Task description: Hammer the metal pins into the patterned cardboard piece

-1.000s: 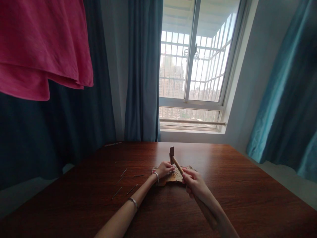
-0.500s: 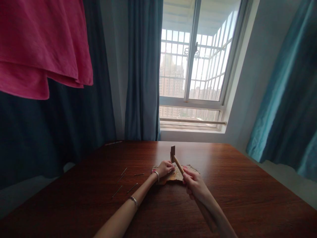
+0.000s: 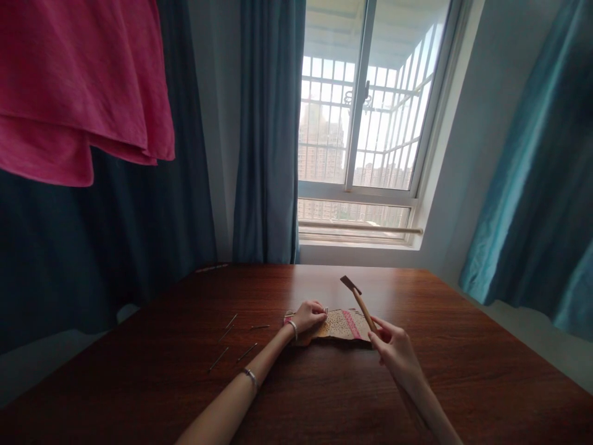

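A flat tan piece [image 3: 340,324] with rows of small holes and a pink stripe lies on the dark wooden table [image 3: 463,364]. My left hand [image 3: 309,314] rests at its left end, fingers pinched on something small that I cannot make out. My right hand [image 3: 395,349] grips the wooden handle of a small hammer [image 3: 357,298], whose dark head is raised up and to the right of the piece.
Several thin nails [image 3: 238,337] lie loose on the table to the left of my left arm. A thin rod [image 3: 212,268] lies near the far left edge. Blue curtains and a window stand behind; a pink cloth [image 3: 83,86] hangs at upper left.
The hammer head has swung from just above my left fingers up and to the right, and my right hand moved right, uncovering more of the tan piece. My left hand stayed put.
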### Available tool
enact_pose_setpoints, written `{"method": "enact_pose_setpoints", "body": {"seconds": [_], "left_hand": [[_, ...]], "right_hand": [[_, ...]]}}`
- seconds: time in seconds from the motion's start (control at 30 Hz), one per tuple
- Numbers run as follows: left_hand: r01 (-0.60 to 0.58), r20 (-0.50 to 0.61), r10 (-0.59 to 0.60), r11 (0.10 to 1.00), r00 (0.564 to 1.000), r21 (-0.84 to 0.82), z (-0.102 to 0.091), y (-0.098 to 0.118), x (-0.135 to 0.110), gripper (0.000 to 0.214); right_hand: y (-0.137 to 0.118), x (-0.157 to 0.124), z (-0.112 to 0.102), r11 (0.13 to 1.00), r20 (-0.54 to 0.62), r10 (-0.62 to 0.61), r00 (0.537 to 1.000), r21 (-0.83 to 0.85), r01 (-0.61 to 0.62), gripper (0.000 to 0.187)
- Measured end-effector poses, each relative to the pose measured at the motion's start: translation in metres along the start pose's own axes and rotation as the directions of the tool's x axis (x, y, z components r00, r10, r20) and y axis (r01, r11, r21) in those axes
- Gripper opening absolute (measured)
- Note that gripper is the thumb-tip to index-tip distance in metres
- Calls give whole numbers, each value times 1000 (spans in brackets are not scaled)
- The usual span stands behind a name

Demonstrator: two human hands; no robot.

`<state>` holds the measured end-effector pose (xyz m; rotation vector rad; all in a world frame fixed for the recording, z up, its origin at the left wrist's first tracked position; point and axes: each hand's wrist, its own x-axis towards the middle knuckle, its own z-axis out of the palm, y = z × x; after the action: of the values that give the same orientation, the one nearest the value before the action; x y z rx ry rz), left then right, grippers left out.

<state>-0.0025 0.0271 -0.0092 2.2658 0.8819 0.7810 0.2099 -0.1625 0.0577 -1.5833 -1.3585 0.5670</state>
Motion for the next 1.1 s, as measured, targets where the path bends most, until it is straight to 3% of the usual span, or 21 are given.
{"method": "enact_pose_setpoints", "body": {"seconds": [0.1,0.17,0.37,0.63,0.87,1.1], "left_hand": [[26,-34,-25,1000,999,17,1,4,0,24],[49,-53,-48,999,997,22,2,6,0,24],[60,-72,-58,998,996,15,5,3,3,23],[38,-68,-37,999,997,4,6,-3,4,22],[30,-45,-31,999,999,-12,4,1,3,23],[45,-30,-45,999,999,-3,1,5,1,22]], "right_hand": [[27,0,-22,937,-74,-59,995,-347,29,41],[42,-1,-35,863,-48,-41,998,-505,11,38],[80,-4,-52,630,-62,14,998,-774,-57,43],[105,-9,-50,536,7,-137,991,-840,80,42],[106,-10,-50,475,-16,-181,983,-877,73,40],[111,-11,-50,467,-15,-257,966,-878,111,45]]}}
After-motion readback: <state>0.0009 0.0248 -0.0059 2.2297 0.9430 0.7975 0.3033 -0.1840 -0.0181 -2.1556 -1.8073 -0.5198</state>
